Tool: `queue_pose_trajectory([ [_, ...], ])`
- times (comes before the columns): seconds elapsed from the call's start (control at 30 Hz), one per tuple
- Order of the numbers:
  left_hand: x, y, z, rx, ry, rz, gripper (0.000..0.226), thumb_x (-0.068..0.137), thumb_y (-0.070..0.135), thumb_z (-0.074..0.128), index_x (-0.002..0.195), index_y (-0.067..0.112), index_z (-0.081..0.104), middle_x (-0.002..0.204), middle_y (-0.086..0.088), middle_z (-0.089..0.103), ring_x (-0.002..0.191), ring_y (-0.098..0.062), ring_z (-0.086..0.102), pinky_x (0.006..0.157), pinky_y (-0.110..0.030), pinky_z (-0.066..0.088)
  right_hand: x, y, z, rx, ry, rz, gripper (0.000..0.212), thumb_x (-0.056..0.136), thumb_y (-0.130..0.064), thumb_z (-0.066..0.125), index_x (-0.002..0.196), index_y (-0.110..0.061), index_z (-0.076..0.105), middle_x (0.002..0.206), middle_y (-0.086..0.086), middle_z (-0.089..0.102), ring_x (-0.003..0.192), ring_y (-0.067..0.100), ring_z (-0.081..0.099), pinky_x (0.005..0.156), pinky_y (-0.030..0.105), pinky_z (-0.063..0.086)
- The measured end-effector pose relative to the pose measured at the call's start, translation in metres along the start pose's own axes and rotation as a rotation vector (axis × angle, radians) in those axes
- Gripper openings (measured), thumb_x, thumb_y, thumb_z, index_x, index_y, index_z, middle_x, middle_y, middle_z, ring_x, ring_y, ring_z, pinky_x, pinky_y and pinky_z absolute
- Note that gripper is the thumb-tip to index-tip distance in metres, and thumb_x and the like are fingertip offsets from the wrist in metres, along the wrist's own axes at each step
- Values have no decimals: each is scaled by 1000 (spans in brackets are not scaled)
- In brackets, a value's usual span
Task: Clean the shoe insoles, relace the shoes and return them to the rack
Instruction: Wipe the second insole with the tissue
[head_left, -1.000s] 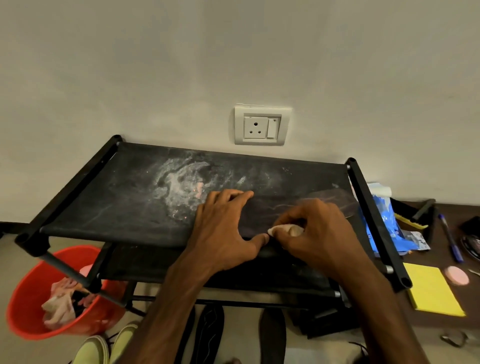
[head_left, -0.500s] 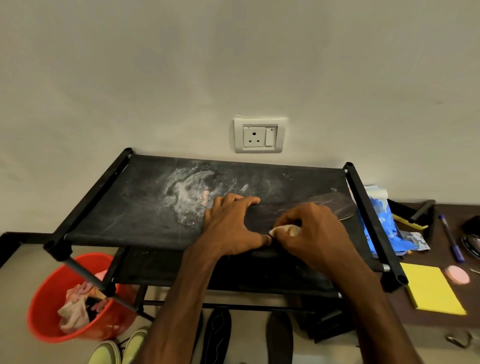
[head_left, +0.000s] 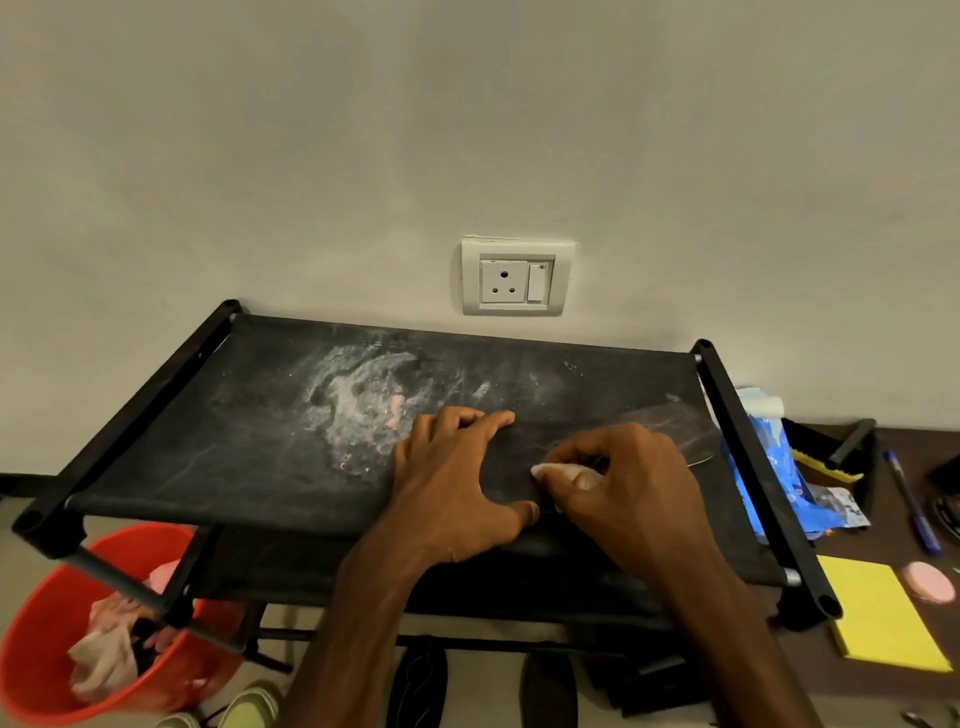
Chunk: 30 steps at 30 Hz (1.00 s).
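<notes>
A dark insole (head_left: 670, 434) lies flat on the right part of the black fabric top shelf of the shoe rack (head_left: 249, 452). My left hand (head_left: 457, 483) presses flat on the insole's near end, fingers spread. My right hand (head_left: 623, 488) is closed on a small whitish wipe (head_left: 556, 473) held against the insole's middle. White powdery smears (head_left: 363, 400) mark the shelf left of my hands. Under the rack, dark footwear (head_left: 421, 686) and pale yellow-green shoes (head_left: 244, 706) sit on the floor.
An orange bucket (head_left: 47, 623) with crumpled cloths stands under the rack's left corner. To the right, a brown surface holds a blue packet (head_left: 779, 467), a blue pen (head_left: 911, 499), a yellow notepad (head_left: 878, 618) and a pink disc (head_left: 930, 582). A wall socket (head_left: 514, 278) is behind.
The camera view has shifted, so the rack sits lower and further right in the frame. My right hand with the wipe has moved slightly along the insole; my left hand stays pressed down.
</notes>
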<state>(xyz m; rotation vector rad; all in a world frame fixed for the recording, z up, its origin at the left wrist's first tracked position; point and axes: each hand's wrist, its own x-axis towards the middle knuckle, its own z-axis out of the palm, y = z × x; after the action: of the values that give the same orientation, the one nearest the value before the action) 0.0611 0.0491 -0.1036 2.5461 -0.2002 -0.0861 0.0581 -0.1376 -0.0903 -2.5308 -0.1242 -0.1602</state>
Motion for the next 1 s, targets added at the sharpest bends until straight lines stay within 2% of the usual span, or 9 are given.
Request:
queue_pose_trajectory([
  [0.1, 0, 2, 0, 15, -9, -5, 90, 75, 61, 75, 152, 47, 29, 144, 18, 28, 137, -10, 20, 112, -30, 15, 0, -3, 9, 50, 103, 24, 12, 84, -47, 76, 89, -38, 81, 77, -19, 74, 71, 1, 67, 67, 33, 60],
  [0.17, 0, 2, 0, 7, -13, -8, 91, 75, 62, 75, 152, 46, 31, 144, 18, 29, 137, -10, 21, 111, -30, 15, 0, -1, 10, 58, 91, -3, 12, 85, -44, 76, 91, -36, 81, 80, -17, 76, 74, 2, 69, 70, 35, 60],
  [0.3, -1, 4, -3, -2, -28, -22, 92, 74, 62, 77, 152, 46, 32, 145, 16, 30, 137, -11, 22, 110, -31, 17, -2, 3, -6, 76, -127, -107, 10, 85, -42, 77, 93, -38, 81, 84, -21, 76, 79, 0, 70, 74, 35, 61],
  [0.43, -2, 6, -6, 1, -43, -27, 94, 74, 61, 77, 153, 45, 31, 147, 15, 29, 139, -13, 20, 110, -32, 17, 0, 5, -27, -33, -348, -96, 5, 85, -48, 76, 89, -44, 79, 82, -22, 74, 77, 1, 68, 74, 34, 62],
  [0.53, -2, 6, -6, 7, -45, -29, 94, 74, 60, 78, 153, 45, 30, 147, 14, 29, 138, -13, 21, 107, -31, 16, -3, 5, -28, -49, -291, -86, 5, 82, -52, 76, 86, -49, 78, 76, -25, 72, 73, 0, 68, 71, 36, 62],
  [0.63, -2, 7, -6, 5, -45, -28, 93, 73, 59, 79, 152, 46, 31, 147, 13, 29, 138, -14, 21, 105, -29, 15, -6, 4, -24, -41, -173, -37, 8, 81, -51, 77, 85, -45, 80, 71, -22, 72, 69, 0, 67, 67, 36, 61],
  [0.87, -2, 8, -6, -4, -51, -35, 92, 74, 57, 79, 151, 46, 32, 147, 12, 30, 138, -15, 21, 107, -31, 15, -5, -3, -1, 15, 116, 13, 10, 85, -38, 79, 94, -34, 82, 86, -14, 77, 76, 4, 68, 71, 29, 58],
  [0.93, -1, 8, -6, -4, -57, -43, 92, 73, 57, 80, 151, 46, 32, 148, 12, 29, 139, -15, 21, 110, -33, 16, -5, -1, -1, 27, 68, -41, 9, 87, -34, 79, 94, -31, 82, 88, -11, 78, 79, 6, 69, 75, 34, 60],
  [1.0, -1, 7, -7, -10, -52, -47, 92, 73, 56, 81, 151, 45, 33, 148, 12, 30, 139, -15, 21, 110, -34, 16, -3, 1, -8, 41, -80, -83, 7, 87, -33, 78, 92, -33, 82, 85, -11, 77, 78, 5, 71, 74, 39, 62],
])
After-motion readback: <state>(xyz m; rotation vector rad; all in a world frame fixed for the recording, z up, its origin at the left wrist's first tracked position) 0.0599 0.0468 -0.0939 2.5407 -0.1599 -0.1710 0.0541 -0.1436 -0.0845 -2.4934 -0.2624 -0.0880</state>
